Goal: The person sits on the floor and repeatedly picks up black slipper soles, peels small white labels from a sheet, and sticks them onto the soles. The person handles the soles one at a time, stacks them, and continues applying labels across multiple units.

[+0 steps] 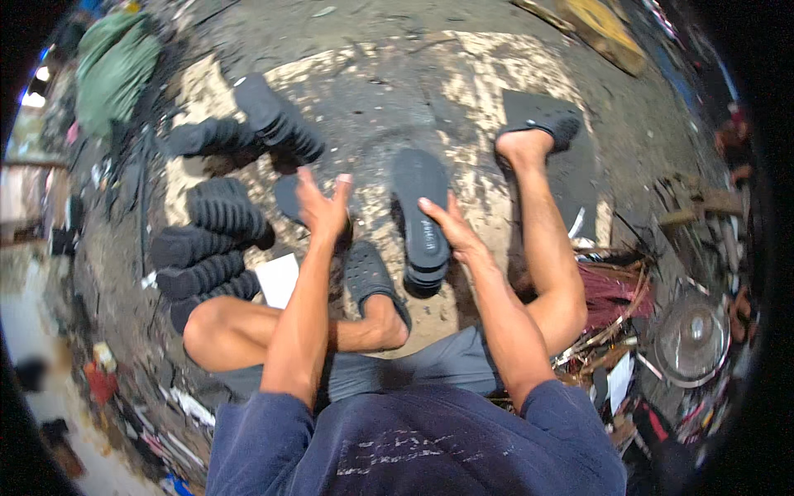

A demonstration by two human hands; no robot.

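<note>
A stack of black shoe soles lies in front of me, right of centre, the top one lengthwise to me. My right hand grips its right side, thumb on the top sole and fingers along the edge. To the left, my left hand is open, thumb and fingers apart and slightly blurred. Just beside and partly behind that hand shows a dark flat sole; I see no grip on it. Further left sit bundles of ridged black soles, with more stacked soles beyond them.
My feet wear dark clogs. A white sheet lies by my left knee. The worn board under the soles is stained black. Green cloth is far left; a round fan-like grille and scraps lie right.
</note>
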